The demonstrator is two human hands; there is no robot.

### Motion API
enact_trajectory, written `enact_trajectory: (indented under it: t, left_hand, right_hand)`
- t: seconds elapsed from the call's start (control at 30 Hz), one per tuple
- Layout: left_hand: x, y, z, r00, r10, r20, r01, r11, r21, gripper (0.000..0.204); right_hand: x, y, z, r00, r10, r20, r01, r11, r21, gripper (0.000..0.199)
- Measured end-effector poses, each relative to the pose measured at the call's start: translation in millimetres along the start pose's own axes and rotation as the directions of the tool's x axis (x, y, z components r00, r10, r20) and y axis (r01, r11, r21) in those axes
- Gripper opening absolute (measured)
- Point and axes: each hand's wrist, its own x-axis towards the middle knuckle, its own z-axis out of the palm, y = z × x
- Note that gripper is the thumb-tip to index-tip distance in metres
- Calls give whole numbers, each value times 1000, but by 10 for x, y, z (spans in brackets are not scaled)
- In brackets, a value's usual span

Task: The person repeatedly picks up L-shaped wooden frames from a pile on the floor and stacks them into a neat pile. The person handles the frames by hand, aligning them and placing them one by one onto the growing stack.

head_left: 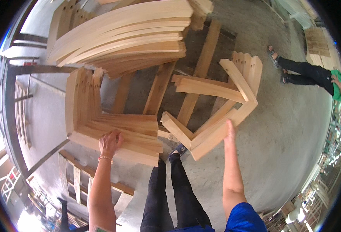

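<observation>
My right hand point(229, 131) grips the outer edge of an angled wooden frame point(217, 129) made of joined pale boards. The frame is tilted, and part of that hand's fingers is hidden by its edge. My left hand point(110, 142) rests on top of a stack of L-shaped wooden pieces point(139, 145), fingers loosely bent and nothing held between them. More similar pieces point(247, 63) with notched ends stand upright just behind the held frame. A loose-ended board point(209, 88) juts leftward there.
A large pile of curved boards point(128, 29) lies at the far left. Slats of a wooden pallet point(159, 89) run beneath the stacks. A dark metal frame point(14, 96) stands at left, a pallet point(78, 178) near my left arm. A person in green point(313, 73) stands at right.
</observation>
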Motion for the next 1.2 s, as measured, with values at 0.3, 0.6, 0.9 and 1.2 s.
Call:
enact_trajectory:
  t: [0.3, 0.6, 0.9, 1.2]
  left_hand:
    - [78, 14, -47, 999, -3, 48, 3, 1000, -1, 35]
    - [-29, -11, -55, 990, 2, 138, 1, 1000, -27, 39]
    - [-107, -137, -21, 993, 7, 114, -1, 998, -56, 41]
    - [17, -10, -55, 990, -9, 143, 16, 999, -50, 43]
  right_hand:
    - [-845, -950, -240, 956, -56, 287, 55, 998, 10, 64]
    - [-2258, -2090, 969, 468, -431, 772, 457, 865, 206, 78]
    - [-2502, -2092, 3615, -95, -153, 984, 995, 26, 100, 76]
    - [-2116, -2009, 4879, -248, 65, 966, 933, -252, 257, 63]
